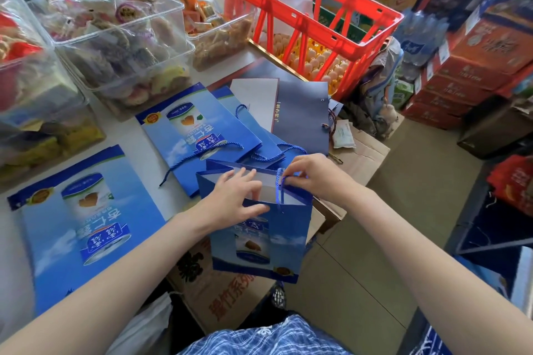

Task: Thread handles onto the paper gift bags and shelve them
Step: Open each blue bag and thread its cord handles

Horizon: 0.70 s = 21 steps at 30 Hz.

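The right hand [310, 174] pinches the blue cord [281, 181] at the open bag [259, 228] rim's right end — left hand [238, 196] lies flat, steadying the mouth.

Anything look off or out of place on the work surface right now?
One thing stands out: the dark grey bag lies flat with its end hanging over the counter edge, cord dangling off it. The finished blue bags are fanned loosely, not squared. The hands work on the open bag normally.
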Each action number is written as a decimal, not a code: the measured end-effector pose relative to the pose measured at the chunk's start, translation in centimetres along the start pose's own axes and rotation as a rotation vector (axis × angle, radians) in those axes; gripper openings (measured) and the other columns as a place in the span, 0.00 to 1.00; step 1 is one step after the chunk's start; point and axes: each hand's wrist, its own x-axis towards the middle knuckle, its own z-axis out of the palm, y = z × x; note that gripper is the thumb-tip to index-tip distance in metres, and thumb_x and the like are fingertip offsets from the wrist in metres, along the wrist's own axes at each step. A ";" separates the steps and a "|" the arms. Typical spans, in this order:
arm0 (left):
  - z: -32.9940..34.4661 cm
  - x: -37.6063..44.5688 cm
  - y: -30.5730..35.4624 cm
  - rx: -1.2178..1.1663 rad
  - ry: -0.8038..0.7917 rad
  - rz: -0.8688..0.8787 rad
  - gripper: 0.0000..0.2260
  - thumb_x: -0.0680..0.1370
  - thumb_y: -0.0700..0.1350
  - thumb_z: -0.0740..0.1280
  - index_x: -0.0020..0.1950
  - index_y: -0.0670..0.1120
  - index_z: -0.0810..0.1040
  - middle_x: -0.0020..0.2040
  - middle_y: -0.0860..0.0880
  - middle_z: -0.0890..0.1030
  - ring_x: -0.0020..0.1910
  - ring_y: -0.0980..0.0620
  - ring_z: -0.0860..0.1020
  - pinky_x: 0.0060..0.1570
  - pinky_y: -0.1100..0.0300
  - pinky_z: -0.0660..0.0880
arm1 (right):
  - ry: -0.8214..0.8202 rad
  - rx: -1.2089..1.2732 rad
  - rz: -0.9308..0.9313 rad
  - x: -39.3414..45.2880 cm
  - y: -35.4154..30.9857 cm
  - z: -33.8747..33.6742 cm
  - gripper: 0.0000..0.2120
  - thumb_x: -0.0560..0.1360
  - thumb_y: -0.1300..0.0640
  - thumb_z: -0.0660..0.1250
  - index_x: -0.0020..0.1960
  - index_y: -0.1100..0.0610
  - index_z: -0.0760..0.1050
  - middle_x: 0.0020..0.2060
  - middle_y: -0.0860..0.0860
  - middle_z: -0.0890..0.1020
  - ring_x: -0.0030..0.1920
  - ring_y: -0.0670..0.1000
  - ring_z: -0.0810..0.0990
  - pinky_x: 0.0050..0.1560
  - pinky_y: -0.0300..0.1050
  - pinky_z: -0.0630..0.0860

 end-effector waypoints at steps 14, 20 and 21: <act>0.6 1.0 0.6 0.012 -0.079 -0.036 0.16 0.77 0.55 0.64 0.34 0.53 0.60 0.76 0.49 0.58 0.76 0.46 0.52 0.72 0.51 0.47 | 0.278 0.269 0.417 0.9 1.6 -4.4 0.20 0.75 0.69 0.61 0.66 0.59 0.70 0.57 0.58 0.75 0.46 0.51 0.77 0.47 0.42 0.77; -0.1 2.9 1.0 0.020 0.108 -0.233 0.14 0.77 0.56 0.64 0.39 0.49 0.65 0.48 0.48 0.75 0.60 0.44 0.72 0.62 0.52 0.61 | 0.435 0.173 0.193 -1.4 1.8 -1.0 0.06 0.74 0.62 0.68 0.51 0.59 0.78 0.50 0.53 0.76 0.40 0.47 0.75 0.44 0.37 0.71; -0.2 3.1 1.0 0.016 0.146 -0.292 0.14 0.77 0.56 0.63 0.41 0.48 0.66 0.45 0.48 0.75 0.56 0.45 0.73 0.59 0.53 0.63 | 0.484 0.159 0.172 -1.6 1.9 -0.5 0.03 0.74 0.60 0.69 0.46 0.60 0.78 0.45 0.52 0.76 0.38 0.47 0.74 0.43 0.40 0.72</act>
